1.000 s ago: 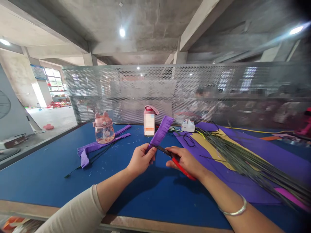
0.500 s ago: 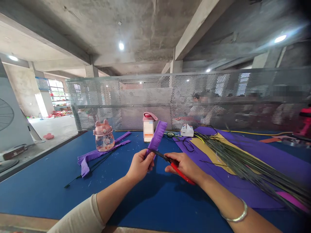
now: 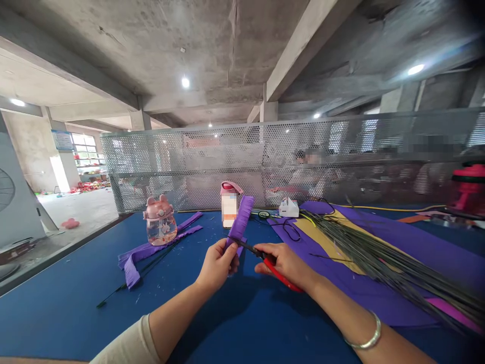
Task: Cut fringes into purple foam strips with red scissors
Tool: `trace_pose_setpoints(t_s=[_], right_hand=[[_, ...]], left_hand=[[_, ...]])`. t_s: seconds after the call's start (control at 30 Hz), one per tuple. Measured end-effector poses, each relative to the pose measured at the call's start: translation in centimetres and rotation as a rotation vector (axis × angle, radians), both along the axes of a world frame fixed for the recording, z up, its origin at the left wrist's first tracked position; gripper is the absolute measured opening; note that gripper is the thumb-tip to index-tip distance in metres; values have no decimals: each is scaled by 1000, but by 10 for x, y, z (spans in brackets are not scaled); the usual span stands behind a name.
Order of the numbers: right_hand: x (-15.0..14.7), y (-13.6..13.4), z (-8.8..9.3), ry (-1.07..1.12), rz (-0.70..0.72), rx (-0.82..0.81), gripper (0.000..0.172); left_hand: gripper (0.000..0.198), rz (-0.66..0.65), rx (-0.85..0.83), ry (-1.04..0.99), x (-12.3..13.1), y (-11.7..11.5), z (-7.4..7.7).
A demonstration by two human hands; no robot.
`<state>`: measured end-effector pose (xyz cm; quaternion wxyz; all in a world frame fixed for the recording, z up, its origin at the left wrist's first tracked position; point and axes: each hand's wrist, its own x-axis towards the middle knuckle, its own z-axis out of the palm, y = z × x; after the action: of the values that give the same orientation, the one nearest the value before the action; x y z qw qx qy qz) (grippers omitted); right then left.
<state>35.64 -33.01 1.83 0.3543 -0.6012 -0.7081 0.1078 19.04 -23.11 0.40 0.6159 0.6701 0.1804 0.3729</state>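
Note:
My left hand (image 3: 216,264) is closed on the lower end of a folded purple crepe paper strip (image 3: 240,219), which stands up and away from me over the blue table (image 3: 76,283). My right hand (image 3: 285,263) grips red-handled scissors (image 3: 265,258). Their dark blades point left and meet the strip just above my left fingers.
A pink bear-lid bottle (image 3: 160,220) stands at the left beside purple paper strips (image 3: 151,242) and thin green wires. A white bottle (image 3: 229,204) stands behind the strip. Purple and yellow sheets (image 3: 341,237) under a bundle of green wire stems (image 3: 382,258) fill the right. A perforated metal screen (image 3: 189,162) closes the far edge; people sit behind it.
The camera has tilted upward, showing more ceiling. The purple strip shows shorter and more edge-on than a second ago. Both hands keep their hold.

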Motion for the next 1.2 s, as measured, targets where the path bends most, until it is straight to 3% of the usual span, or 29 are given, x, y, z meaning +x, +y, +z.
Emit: trace_pose_setpoints(t_s=[0.2,0.43,1.2], right_hand=[[2,1,-1,-69,-27,44,43],[1,1,-1,-99,-3,43,45],[1,0,-1,25,23,0,25]], left_hand=[[38,80,-22,-32,1,4,1],[38,51,24,-32,2,5,-3],[38,29,41,8,0,3,-3]])
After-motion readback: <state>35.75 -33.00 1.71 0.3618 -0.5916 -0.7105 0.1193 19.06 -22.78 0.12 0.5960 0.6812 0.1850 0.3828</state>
